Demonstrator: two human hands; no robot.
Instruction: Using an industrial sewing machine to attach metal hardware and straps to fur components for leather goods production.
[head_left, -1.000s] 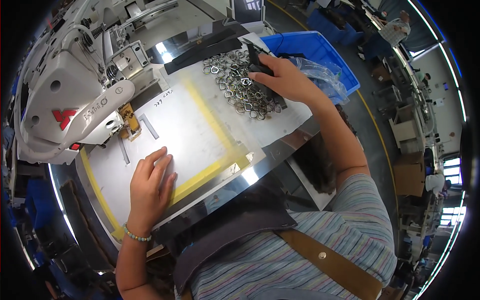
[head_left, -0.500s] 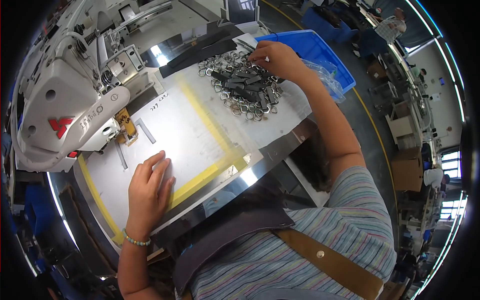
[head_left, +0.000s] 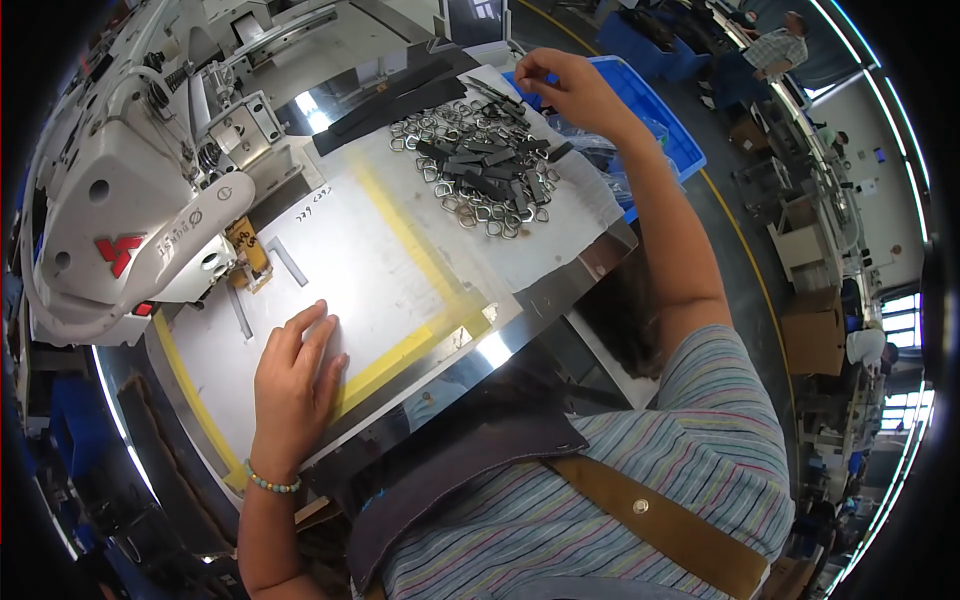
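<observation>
My left hand [head_left: 297, 375] rests with its fingers loosely spread on the white plate [head_left: 345, 270], which is edged with yellow tape. No object shows under it. Over the near corner of a blue bin [head_left: 684, 135], at the far right, my right hand [head_left: 578, 95] hangs with bent fingers and the thumb close to them. Whatever may be between those fingertips is too small to make out. Below and left of that hand lies a pile of metal D-rings [head_left: 487, 214] mixed with short black strap pieces [head_left: 487, 180].
A white sewing machine [head_left: 120, 215] stands at the left, its head over the plate. Long black strips [head_left: 400, 103] lie along the back of the table. A dark slender tool [head_left: 497, 97] lies beyond the rings. Clear plastic bags [head_left: 605, 155] sit in the bin.
My right hand has moved away from the ring pile, up and to the right toward the blue bin. My left hand has stayed in place.
</observation>
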